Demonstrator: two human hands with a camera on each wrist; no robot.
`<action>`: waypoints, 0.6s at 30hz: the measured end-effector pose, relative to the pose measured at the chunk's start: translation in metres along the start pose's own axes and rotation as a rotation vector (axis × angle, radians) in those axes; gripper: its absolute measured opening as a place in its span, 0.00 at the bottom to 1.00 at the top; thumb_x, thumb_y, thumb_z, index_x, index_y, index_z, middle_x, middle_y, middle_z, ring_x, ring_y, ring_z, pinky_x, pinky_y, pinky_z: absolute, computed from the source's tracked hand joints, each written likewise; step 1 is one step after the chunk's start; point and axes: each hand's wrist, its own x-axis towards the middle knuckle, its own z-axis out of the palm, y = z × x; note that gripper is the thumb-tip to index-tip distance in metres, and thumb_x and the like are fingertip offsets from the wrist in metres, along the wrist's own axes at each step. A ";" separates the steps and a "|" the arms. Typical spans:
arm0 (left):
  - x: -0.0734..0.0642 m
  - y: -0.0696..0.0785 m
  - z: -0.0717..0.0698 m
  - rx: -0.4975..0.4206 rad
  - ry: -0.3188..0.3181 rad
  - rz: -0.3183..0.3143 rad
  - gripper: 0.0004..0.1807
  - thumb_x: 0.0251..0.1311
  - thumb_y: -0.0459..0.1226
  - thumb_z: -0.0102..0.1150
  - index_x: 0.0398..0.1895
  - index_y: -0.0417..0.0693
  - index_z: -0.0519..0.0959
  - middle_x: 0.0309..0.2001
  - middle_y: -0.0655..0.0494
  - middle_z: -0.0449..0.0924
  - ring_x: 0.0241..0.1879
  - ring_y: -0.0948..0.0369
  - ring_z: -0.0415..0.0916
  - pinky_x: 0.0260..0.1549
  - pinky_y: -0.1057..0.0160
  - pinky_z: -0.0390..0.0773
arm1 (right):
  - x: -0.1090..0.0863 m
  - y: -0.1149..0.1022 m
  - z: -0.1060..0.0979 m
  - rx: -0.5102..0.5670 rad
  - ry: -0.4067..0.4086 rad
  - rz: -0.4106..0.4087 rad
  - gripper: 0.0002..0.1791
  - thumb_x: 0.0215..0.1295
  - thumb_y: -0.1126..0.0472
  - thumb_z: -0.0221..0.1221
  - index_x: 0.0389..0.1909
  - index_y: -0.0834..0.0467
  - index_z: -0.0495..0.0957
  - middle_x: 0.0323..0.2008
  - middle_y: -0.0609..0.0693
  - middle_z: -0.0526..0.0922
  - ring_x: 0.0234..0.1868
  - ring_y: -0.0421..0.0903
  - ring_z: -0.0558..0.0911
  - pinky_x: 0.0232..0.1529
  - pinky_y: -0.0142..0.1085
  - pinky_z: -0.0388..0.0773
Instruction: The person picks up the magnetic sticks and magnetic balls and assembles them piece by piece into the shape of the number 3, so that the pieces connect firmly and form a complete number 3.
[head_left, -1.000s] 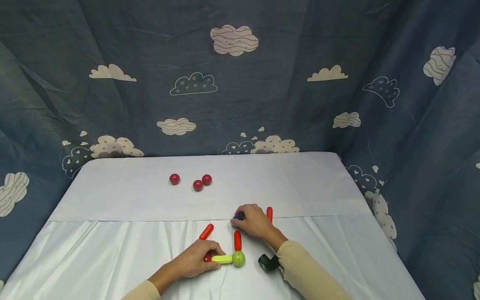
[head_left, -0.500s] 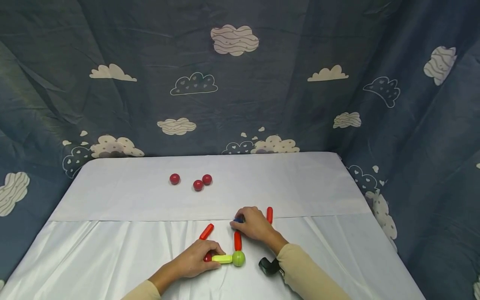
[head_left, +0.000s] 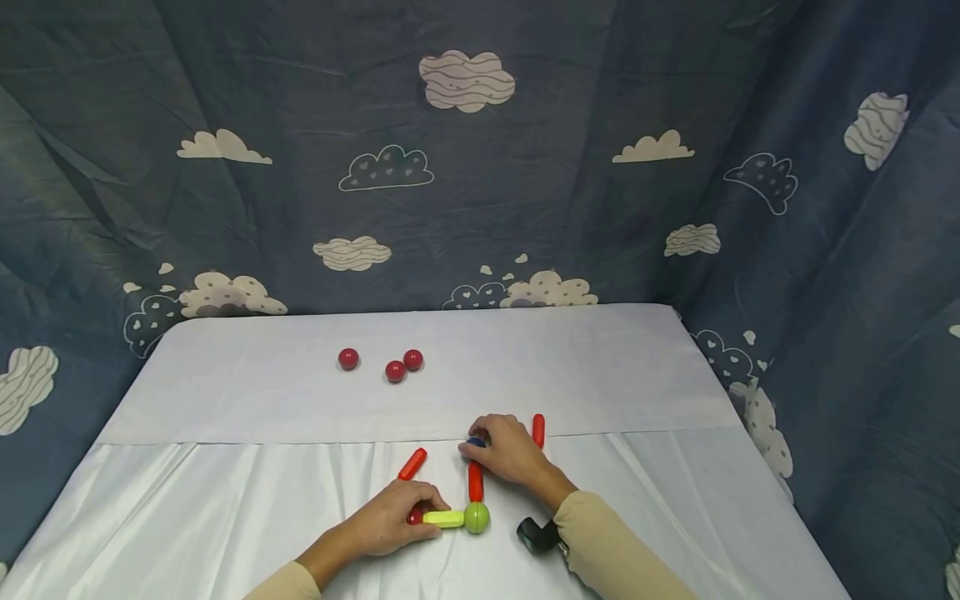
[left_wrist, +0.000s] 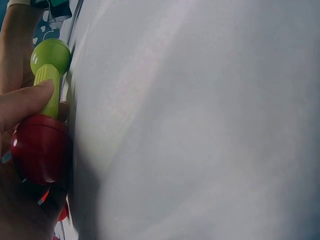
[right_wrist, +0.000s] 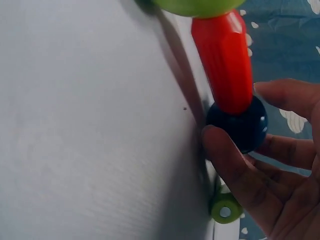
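Note:
My left hand [head_left: 396,518] grips a yellow-green rod [head_left: 444,518] by the end where a red ball [left_wrist: 42,150] is joined. The rod's other end meets a lime green ball [head_left: 476,517]. From that ball a red rod [head_left: 476,482] points away from me over the white cloth. At this rod's far end my right hand [head_left: 507,448] holds a dark blue ball [right_wrist: 240,125] between thumb and fingers. The right wrist view shows the red rod's end against the blue ball. In the head view the fingers partly hide this ball.
Three red balls [head_left: 395,372] lie farther back on the white-covered table [head_left: 247,383]. One red rod [head_left: 412,463] lies just beyond my left hand, another red rod [head_left: 538,428] behind my right. A black device [head_left: 537,535] sits by the right sleeve. A cloud-patterned curtain [head_left: 525,192] hangs behind.
My right hand has come slightly nearer to me, bringing the blue ball to the far end of the red rod. The left hand has stayed in place.

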 end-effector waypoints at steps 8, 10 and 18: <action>0.001 0.001 0.000 -0.014 -0.004 -0.020 0.09 0.55 0.38 0.68 0.40 0.51 0.81 0.36 0.70 0.79 0.36 0.73 0.70 0.40 0.69 0.73 | 0.001 0.009 -0.013 0.087 0.076 0.034 0.12 0.61 0.56 0.64 0.40 0.59 0.82 0.27 0.43 0.78 0.23 0.38 0.72 0.26 0.31 0.70; 0.001 0.001 0.000 -0.011 -0.003 -0.018 0.09 0.55 0.38 0.68 0.40 0.52 0.81 0.36 0.70 0.79 0.36 0.73 0.70 0.40 0.69 0.73 | 0.003 0.014 -0.016 0.087 0.101 0.046 0.10 0.60 0.57 0.65 0.39 0.58 0.82 0.27 0.43 0.78 0.24 0.38 0.72 0.25 0.31 0.69; 0.001 -0.001 0.001 -0.014 0.000 0.001 0.09 0.55 0.36 0.68 0.40 0.50 0.81 0.36 0.69 0.79 0.35 0.74 0.71 0.40 0.69 0.74 | 0.008 0.029 -0.020 0.097 0.108 0.110 0.11 0.57 0.61 0.67 0.40 0.60 0.81 0.27 0.45 0.76 0.27 0.41 0.71 0.26 0.33 0.69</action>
